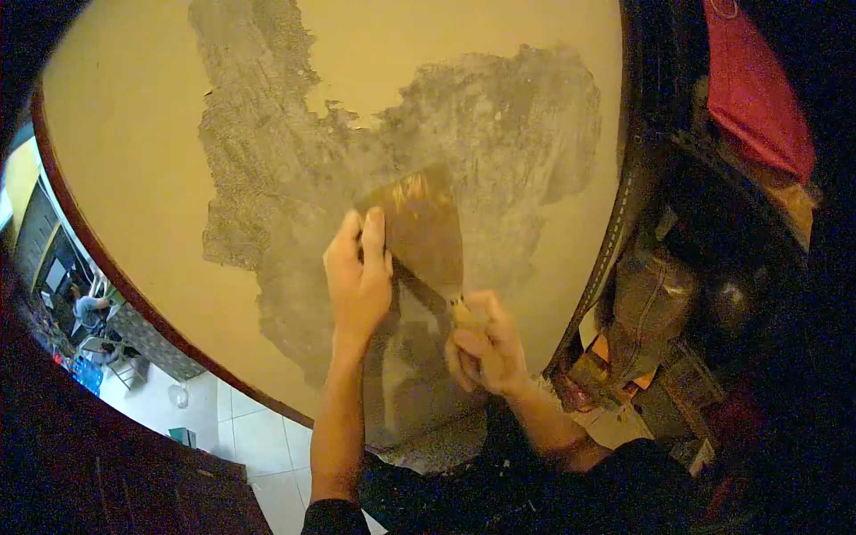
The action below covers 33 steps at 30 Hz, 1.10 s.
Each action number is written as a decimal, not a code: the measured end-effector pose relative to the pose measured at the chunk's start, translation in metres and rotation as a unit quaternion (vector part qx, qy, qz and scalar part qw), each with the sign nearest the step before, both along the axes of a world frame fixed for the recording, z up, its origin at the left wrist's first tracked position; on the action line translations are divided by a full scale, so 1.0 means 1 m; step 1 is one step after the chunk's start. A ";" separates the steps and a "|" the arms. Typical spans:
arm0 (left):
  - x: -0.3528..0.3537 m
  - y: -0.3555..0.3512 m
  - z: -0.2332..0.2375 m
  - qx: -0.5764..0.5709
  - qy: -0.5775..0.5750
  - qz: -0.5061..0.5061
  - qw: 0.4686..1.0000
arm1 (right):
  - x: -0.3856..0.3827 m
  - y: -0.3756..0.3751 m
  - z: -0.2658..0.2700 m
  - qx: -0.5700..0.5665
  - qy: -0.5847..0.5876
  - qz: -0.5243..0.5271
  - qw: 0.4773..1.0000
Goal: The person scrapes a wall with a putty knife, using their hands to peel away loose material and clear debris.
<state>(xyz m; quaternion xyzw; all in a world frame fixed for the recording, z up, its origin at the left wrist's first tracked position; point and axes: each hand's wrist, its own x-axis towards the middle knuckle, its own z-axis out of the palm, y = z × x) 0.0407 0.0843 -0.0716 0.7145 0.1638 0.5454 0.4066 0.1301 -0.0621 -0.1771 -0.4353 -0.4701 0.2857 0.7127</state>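
Note:
A wide putty knife [426, 223] with a metal blade and a light handle is in front of the wall [134, 196], its broad edge pointing up. My right hand [486, 348] is wrapped round the handle. At the blade's left edge, my left hand [357, 276] has its thumb and fingers closed on the metal near the corner. Around the blade spreads a rough grey patch [508, 116], bordered by smooth yellowish paint with ragged, flaking edges. Below the blade, a dark shadow lies on the wall.
A dark cluttered pile [655, 303] and a red cloth-like item [758, 98] are at the right. A dark reddish trim [178, 325] borders the wall at left. Beyond it are a tiled floor [285, 446], a person [89, 308] and a chair [125, 367].

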 end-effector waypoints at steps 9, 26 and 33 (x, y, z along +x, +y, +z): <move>0.035 0.012 0.017 0.171 -0.013 0.103 0.980 | -0.028 0.042 0.043 0.079 0.086 -0.044 0.992; 0.038 0.007 0.044 0.124 -0.029 0.126 0.984 | -0.030 0.048 0.073 0.079 0.116 -0.066 0.988; 0.044 0.008 0.048 0.171 -0.033 0.154 0.973 | -0.025 0.053 0.053 0.069 0.105 -0.110 0.986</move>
